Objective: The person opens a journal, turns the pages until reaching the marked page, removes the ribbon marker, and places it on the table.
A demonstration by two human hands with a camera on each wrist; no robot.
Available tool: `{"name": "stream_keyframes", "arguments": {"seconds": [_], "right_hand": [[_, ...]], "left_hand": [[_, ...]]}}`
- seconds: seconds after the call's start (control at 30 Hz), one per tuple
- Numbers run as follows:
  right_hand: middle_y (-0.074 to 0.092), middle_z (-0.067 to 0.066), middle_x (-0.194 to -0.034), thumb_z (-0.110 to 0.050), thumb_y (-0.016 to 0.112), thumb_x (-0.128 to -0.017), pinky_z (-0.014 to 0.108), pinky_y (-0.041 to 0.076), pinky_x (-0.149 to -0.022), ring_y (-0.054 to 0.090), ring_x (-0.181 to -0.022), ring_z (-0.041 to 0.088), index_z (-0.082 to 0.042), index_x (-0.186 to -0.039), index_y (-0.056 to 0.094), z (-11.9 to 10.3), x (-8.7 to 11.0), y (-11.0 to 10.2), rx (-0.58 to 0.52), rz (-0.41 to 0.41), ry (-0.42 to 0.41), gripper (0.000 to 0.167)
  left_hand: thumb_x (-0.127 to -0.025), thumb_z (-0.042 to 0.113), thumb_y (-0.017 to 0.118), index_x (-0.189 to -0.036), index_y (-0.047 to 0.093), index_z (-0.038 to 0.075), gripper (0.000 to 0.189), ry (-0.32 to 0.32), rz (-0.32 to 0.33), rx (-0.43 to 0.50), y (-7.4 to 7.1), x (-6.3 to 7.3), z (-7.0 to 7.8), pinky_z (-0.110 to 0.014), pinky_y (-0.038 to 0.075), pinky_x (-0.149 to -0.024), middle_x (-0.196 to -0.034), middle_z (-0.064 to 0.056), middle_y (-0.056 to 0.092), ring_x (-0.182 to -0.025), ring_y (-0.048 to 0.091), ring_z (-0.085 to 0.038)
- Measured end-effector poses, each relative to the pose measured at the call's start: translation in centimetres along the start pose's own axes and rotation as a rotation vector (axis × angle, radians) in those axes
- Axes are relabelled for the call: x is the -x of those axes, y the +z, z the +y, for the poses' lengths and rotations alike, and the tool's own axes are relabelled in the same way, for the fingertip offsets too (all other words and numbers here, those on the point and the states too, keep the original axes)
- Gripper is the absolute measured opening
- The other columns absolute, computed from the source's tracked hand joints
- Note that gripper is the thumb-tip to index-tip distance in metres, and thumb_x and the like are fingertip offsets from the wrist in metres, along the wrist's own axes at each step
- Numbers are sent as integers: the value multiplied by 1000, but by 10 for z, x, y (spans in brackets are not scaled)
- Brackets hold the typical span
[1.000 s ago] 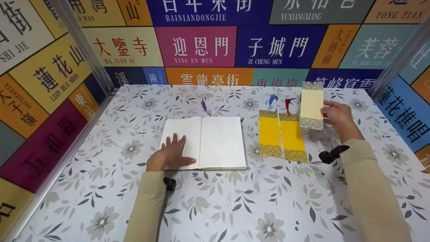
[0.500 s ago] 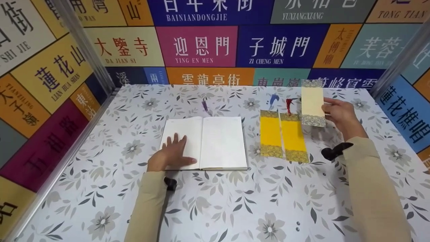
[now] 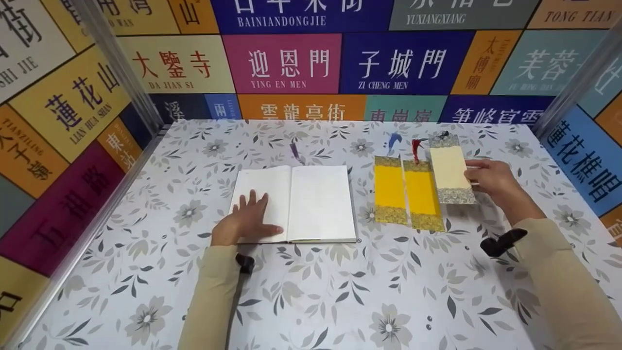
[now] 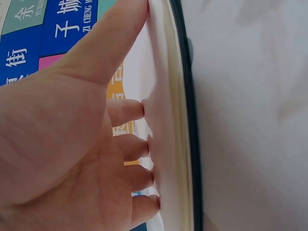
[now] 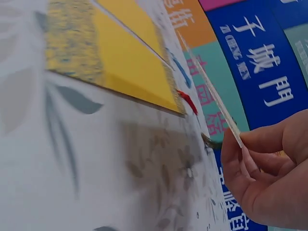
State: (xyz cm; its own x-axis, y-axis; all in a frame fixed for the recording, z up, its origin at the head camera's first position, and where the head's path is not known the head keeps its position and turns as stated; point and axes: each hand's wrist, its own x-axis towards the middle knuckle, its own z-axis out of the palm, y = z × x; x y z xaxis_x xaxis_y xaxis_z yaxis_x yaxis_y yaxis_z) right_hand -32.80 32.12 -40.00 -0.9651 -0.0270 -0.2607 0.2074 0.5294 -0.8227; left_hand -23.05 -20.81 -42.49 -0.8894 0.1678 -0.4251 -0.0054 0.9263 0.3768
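An open book (image 3: pixel 320 204) with blank white pages lies on the table. My left hand (image 3: pixel 250 218) rests on its left page, fingers spread; the left wrist view has the fingertips against the paper. Off to the right, my right hand (image 3: pixel 495 184) pinches a cream bookmark (image 3: pixel 451 167) with patterned ends by its right edge. The right wrist view shows this bookmark edge-on (image 5: pixel 211 89), raised over its shadow, with a dark green tassel (image 5: pixel 211 142) near its far end. Just left of it two yellow bookmarks (image 3: pixel 388 187) lie side by side.
Blue (image 3: pixel 394 143) and red tassels (image 3: pixel 416 149) extend from the tops of the yellow bookmarks. A purple tassel (image 3: pixel 295 151) pokes out behind the book. The flower-patterned tabletop (image 3: pixel 311 301) meets colourful sign-covered panels (image 3: pixel 282 63) at the back and sides.
My right hand has come down and toward me with the cream bookmark, which now slants, its lower end swung right. The left hand stays on the page.
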Motion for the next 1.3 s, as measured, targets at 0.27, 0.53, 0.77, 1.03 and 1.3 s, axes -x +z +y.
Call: {"name": "stream_keyframes", "arguments": {"seconds": [0.27,0.53,0.77,1.03,1.3], "right_hand": [[56,-20,-86,-17,44,-104,19,52,-73,54,-78,-3,3,-158,17,20,18,2,-26,-110,56,64],[53,-17,-70,-17,44,-103,23,44,-58,44,-57,2,5,-158,17,36,26,5,-10,-98,85,65],[61,-19,-83,-29,58,-100,23,57,-71,61,-76,-2,2,-157,26,42,23,9,9,-32,149,72],[54,28,-124,-28,61,-96,28,54,-59,60,-67,12,8,-150,34,37,26,21,215,54,84,70],[55,36,-129,-31,58,-95,37,49,-66,62,-88,36,12,-144,41,23,28,27,479,119,80,67]], "left_hand": [[-94,49,63,-160,4,1,101,-2,-1,-2,-2,1,0,-64,0,-124,-163,-33,-12,-150,-12,-53],[-93,50,64,-160,7,-1,102,22,21,-25,1,0,-2,-68,4,-122,-162,-37,-8,-149,-7,-58],[-93,49,64,-160,7,-1,101,26,22,-24,1,-1,-2,-68,3,-122,-161,-37,-8,-149,-8,-58],[-94,51,62,-160,5,-1,101,24,5,-20,0,1,-1,-67,2,-123,-162,-36,-10,-149,-10,-57],[-94,51,62,-160,4,0,101,19,3,-18,0,0,-1,-66,2,-123,-162,-35,-11,-150,-11,-55]]}}
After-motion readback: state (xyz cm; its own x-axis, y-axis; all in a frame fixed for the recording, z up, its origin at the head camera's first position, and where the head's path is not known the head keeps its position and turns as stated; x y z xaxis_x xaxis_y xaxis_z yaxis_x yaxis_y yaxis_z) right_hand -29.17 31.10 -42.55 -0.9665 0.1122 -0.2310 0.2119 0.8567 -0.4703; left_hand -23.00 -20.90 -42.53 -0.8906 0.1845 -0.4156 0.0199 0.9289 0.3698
